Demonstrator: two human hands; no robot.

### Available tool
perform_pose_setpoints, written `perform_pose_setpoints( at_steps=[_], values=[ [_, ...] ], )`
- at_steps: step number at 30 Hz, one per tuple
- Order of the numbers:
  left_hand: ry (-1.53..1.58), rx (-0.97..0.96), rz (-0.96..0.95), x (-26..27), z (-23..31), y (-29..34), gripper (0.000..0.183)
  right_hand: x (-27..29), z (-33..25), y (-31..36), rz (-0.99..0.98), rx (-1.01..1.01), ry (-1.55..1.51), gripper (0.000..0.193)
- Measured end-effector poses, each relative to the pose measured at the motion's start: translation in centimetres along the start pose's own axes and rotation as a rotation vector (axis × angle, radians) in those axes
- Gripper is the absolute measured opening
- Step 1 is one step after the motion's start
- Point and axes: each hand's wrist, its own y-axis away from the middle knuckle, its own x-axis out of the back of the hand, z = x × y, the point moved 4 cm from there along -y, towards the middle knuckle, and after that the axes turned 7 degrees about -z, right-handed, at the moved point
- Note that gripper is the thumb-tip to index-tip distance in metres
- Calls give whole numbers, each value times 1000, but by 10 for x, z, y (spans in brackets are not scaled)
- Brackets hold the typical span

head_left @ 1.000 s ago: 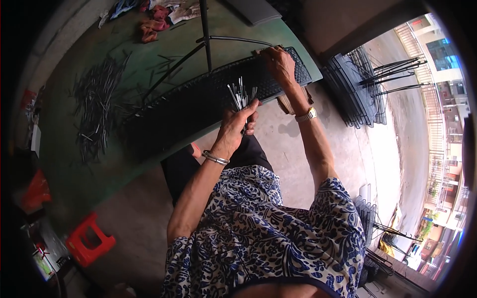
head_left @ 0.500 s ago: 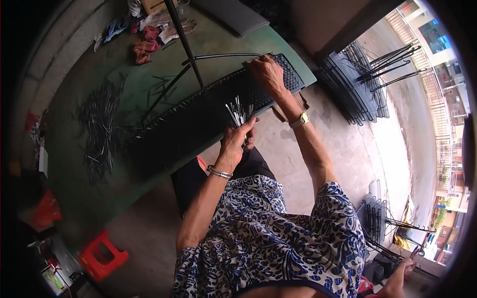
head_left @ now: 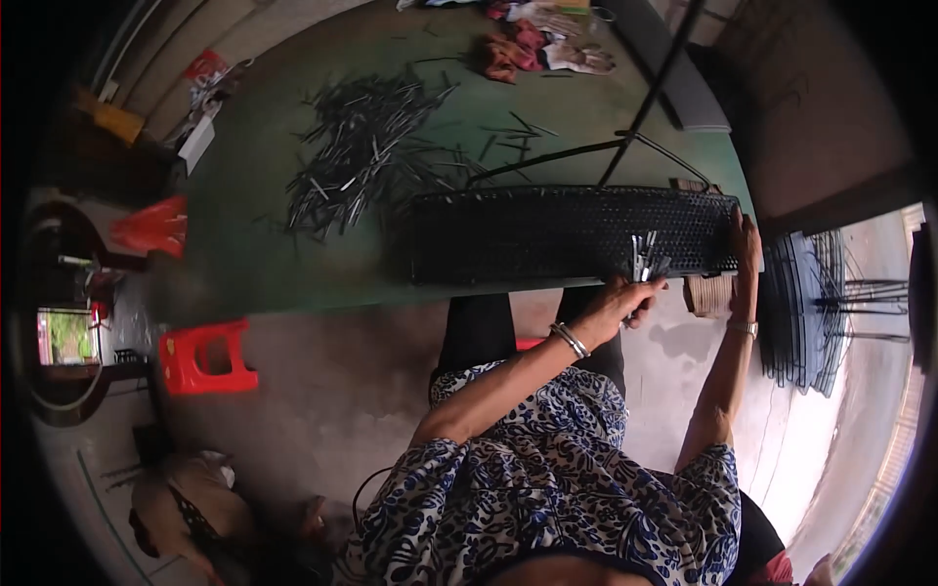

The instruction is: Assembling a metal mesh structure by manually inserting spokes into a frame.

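A long black mesh rack with thin rod legs lies along the near edge of the green table. My left hand is closed around a bundle of thin, short black and silvery strips, held upright in front of the rack's near side. At the rack's right end, my right hand has its fingers bent over the short edge; the fingertips are partly hidden. Folded cardboard shows under that end. A loose pile of similar strips is spread on the table to the left.
Gloves and cloths lie at the table's far side, near a dark flat sheet. More mesh racks stand stacked on the right. A red stool is at the left. Another person is at the lower left.
The view has swung toward the left. My right hand has gone from the top of the rack's far corner to its right short edge. The left hand still holds the strips.
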Motion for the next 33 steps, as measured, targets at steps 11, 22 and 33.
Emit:
perform_pose_setpoints(
  at_steps=[11,22,33],
  values=[
    [-45,89,45,15,9,6,27,-2,-69,11,-14,-185,-124,60],
    [-70,28,13,6,41,28,29,66,-240,84,302,236,-505,44],
    [-84,111,-65,11,41,33,31,76,-273,92,-730,193,-926,27]
  ],
)
